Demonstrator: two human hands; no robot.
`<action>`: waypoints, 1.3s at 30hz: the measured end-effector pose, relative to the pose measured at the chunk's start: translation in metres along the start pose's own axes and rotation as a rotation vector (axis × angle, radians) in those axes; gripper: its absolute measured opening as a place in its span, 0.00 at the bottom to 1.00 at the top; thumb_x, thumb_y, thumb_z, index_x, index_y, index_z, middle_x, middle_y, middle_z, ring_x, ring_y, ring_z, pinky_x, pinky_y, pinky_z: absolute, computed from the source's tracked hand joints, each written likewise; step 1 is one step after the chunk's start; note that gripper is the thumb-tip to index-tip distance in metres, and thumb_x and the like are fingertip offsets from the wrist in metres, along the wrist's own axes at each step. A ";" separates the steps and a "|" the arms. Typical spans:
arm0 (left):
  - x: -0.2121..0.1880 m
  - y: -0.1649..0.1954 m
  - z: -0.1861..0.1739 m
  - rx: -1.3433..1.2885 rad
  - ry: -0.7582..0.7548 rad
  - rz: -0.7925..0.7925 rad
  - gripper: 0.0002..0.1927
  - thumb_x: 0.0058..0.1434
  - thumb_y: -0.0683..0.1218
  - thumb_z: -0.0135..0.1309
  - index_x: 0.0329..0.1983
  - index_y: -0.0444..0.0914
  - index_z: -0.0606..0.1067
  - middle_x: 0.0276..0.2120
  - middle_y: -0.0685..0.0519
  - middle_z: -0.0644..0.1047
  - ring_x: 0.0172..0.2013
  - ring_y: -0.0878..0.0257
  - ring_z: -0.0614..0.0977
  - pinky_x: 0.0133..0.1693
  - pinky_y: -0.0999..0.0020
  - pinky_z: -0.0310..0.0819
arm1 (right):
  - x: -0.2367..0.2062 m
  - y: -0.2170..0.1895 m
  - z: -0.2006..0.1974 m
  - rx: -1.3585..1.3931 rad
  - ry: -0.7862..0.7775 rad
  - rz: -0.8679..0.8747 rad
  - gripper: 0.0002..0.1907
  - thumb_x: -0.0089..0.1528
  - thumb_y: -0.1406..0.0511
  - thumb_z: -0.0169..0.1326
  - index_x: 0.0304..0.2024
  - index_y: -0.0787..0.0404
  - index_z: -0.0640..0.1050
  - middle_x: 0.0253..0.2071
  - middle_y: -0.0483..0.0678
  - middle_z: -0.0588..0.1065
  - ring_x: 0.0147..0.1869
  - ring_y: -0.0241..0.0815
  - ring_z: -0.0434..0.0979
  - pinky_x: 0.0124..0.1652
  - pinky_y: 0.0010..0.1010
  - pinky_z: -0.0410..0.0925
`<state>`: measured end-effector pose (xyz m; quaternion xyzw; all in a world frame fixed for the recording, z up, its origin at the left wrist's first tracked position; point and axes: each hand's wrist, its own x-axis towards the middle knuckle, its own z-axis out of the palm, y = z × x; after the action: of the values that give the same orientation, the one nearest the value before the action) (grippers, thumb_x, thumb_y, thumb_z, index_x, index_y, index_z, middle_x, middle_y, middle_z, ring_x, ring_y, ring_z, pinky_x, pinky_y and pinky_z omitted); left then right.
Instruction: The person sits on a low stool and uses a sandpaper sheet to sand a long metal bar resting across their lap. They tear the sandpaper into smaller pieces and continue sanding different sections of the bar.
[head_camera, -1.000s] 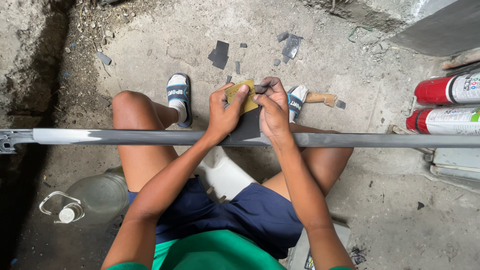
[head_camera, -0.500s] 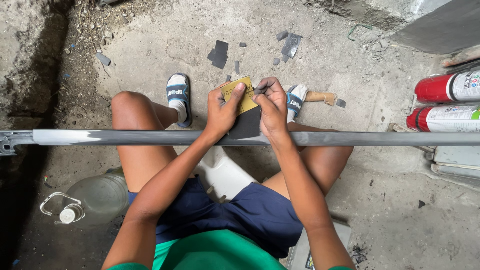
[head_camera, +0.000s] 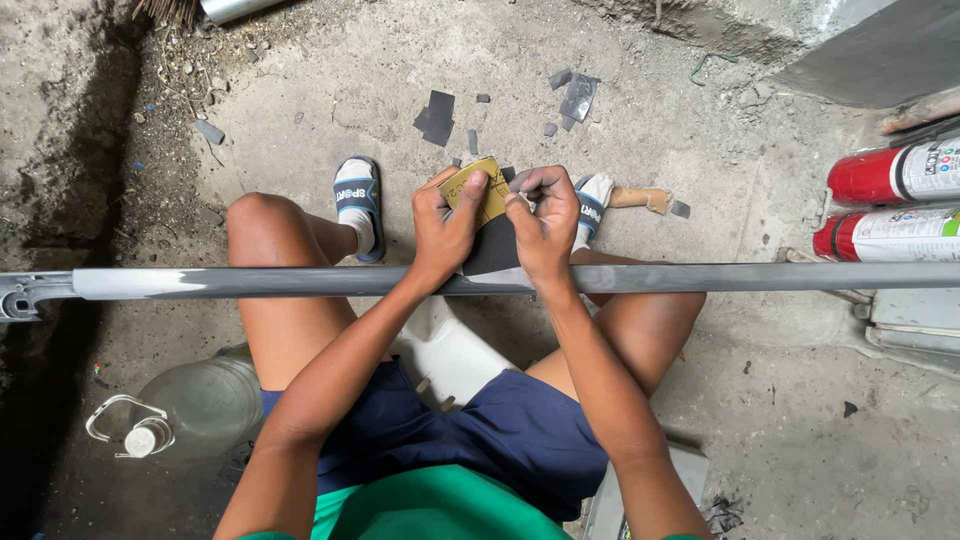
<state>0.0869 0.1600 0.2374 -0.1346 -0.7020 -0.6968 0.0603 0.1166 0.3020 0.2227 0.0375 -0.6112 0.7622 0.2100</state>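
The person sits low on a white stool (head_camera: 450, 350) over a rough concrete floor (head_camera: 330, 90), knees spread, with a long grey metal bar (head_camera: 300, 282) running left to right across the lap. Both hands are up at the middle of that bar, just on its far side, working one sheet of sandpaper (head_camera: 490, 225) — tan on the back, dark on the grit face. The left hand (head_camera: 445, 228) is closed around the sheet's left edge, thumb on top and fingers curled beneath. The right hand (head_camera: 545, 222) is bunched tight at the sheet's right edge, fingertips pinching it. The lower dark part of the sheet hangs down to the bar between the two wrists. Beyond the hands, two feet in blue-and-white sandals (head_camera: 357, 200) rest on the floor, and small dark scraps of sandpaper (head_camera: 436, 116) lie scattered further off. Far to the right, two red-capped spray cans (head_camera: 890, 175) lie on their sides, one above the other. Near the left knee stands a clear plastic jug (head_camera: 195, 405) with a white cap. The person wears dark blue shorts (head_camera: 500, 440) and a green shirt (head_camera: 420, 510).
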 end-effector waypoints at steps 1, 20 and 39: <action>0.001 0.001 0.001 0.024 0.007 0.024 0.23 0.75 0.52 0.52 0.28 0.31 0.72 0.22 0.55 0.67 0.27 0.70 0.66 0.29 0.68 0.62 | -0.001 0.000 -0.001 -0.039 -0.004 -0.042 0.13 0.62 0.80 0.51 0.43 0.61 0.68 0.41 0.45 0.71 0.45 0.31 0.68 0.50 0.22 0.64; 0.010 -0.010 -0.001 -0.155 0.026 -0.156 0.25 0.76 0.56 0.44 0.33 0.33 0.76 0.25 0.58 0.73 0.28 0.73 0.70 0.29 0.72 0.65 | 0.008 -0.013 -0.012 -0.160 -0.204 0.101 0.21 0.64 0.77 0.54 0.60 0.65 0.72 0.51 0.47 0.74 0.54 0.32 0.71 0.56 0.24 0.66; 0.013 -0.015 -0.003 0.009 -0.220 0.096 0.48 0.68 0.79 0.31 0.57 0.31 0.69 0.49 0.44 0.71 0.50 0.53 0.77 0.54 0.60 0.71 | 0.014 -0.044 -0.016 -0.674 -0.459 0.018 0.40 0.54 0.60 0.71 0.67 0.60 0.73 0.61 0.48 0.72 0.62 0.42 0.74 0.54 0.32 0.69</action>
<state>0.0699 0.1582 0.2267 -0.2432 -0.7002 -0.6710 0.0168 0.1231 0.3277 0.2631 0.1302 -0.8581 0.4928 0.0621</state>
